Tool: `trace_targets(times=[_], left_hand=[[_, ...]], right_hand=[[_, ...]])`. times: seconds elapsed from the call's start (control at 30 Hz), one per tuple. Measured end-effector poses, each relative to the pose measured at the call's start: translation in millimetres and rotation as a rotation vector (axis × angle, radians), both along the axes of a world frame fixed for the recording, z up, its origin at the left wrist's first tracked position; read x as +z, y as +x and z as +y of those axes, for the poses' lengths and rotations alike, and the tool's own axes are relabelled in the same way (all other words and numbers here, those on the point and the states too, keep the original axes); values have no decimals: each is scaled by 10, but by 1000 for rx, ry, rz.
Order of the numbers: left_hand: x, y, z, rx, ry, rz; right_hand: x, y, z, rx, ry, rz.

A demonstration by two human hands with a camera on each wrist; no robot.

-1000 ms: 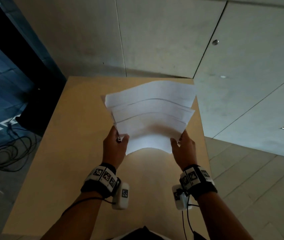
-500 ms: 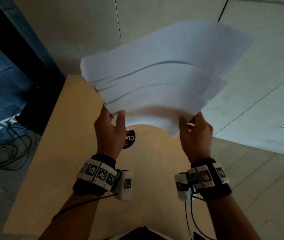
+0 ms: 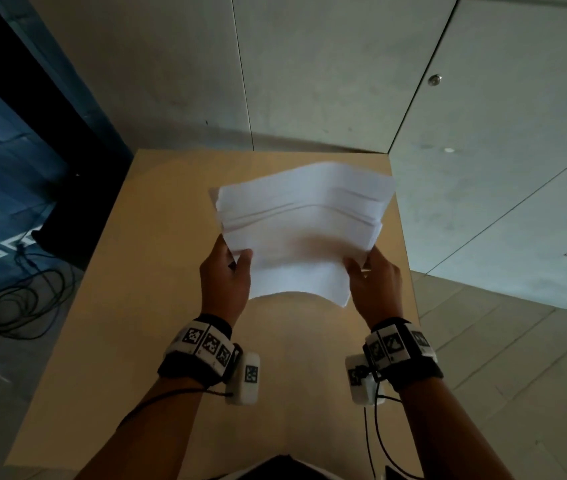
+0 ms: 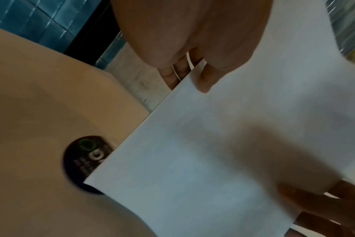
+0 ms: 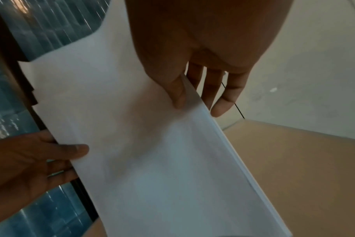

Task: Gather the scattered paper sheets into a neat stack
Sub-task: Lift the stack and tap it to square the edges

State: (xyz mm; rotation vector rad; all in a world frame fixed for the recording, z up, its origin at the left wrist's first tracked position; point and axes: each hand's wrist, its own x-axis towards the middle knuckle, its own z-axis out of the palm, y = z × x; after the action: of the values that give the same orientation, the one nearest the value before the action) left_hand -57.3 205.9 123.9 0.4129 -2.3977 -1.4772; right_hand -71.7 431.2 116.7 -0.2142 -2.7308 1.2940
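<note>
- Above the middle of the tan desk (image 3: 109, 271), a bundle of white paper sheets (image 3: 304, 233) was held in the air between both hands, clear of the surface.
- The left hand (image 3: 225, 282) gripped the bundle's left edge, its thumb lying on top of the sheets and its fingers (image 4: 173, 75) curled beneath, clamped on the paper.
- The right hand (image 3: 375, 289) gripped the right edge in the same way: in the right wrist view the thumb pressed on the top sheet while the fingers (image 5: 223, 97) reached under, clamped on the paper.
- The sheets were not squared; their far edges stood staggered in several steps, and the near edge bowed upward between the hands.
- In the right wrist view, the right edges of the sheets lay close together in a thin layered band.
- A dark round sticker (image 4: 85, 154) lay on the desk, partly covered in the left wrist view by the near corner of the sheets.
- Left of the desk, black cables (image 3: 8, 303) lay looped on the floor near a dark blue wall.
- Beyond the far edge of the desk stood a pale grey panelled wall (image 3: 327, 64).
</note>
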Motion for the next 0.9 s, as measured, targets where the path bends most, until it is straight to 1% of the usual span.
trace_targets(times=[0.13, 0.2, 0.23, 0.3, 0.37, 0.43, 0.47, 0.53, 0.67, 0.77, 0.9], left_hand=[[332, -57, 31, 22, -21, 176], [412, -46, 43, 21, -9, 227], [385, -33, 46, 23, -3, 230], [221, 1, 39, 14, -29, 173], [-13, 42, 19, -20, -74, 40], [-211, 70, -9, -63, -74, -64], [-274, 68, -18, -66, -63, -94], [-309, 44, -18, -50, -63, -107], [-154, -20, -8, -36, -95, -40], [127, -85, -2, -22, -112, 60], [538, -106, -31, -8, -53, 238]], right_hand=[[398, -9, 5, -35, -43, 170], [490, 10, -4, -55, -32, 257], [473, 20, -7, -59, -17, 273], [327, 36, -10, -53, 6, 207], [76, 51, -12, 6, 47, 38], [-157, 78, -14, 55, 84, -119], [-224, 84, -10, 53, 85, -164], [-278, 80, -1, 30, 84, -177], [-129, 50, -6, 24, 54, -82], [143, -14, 14, 3, 39, 49], [537, -75, 30, -21, 11, 233]])
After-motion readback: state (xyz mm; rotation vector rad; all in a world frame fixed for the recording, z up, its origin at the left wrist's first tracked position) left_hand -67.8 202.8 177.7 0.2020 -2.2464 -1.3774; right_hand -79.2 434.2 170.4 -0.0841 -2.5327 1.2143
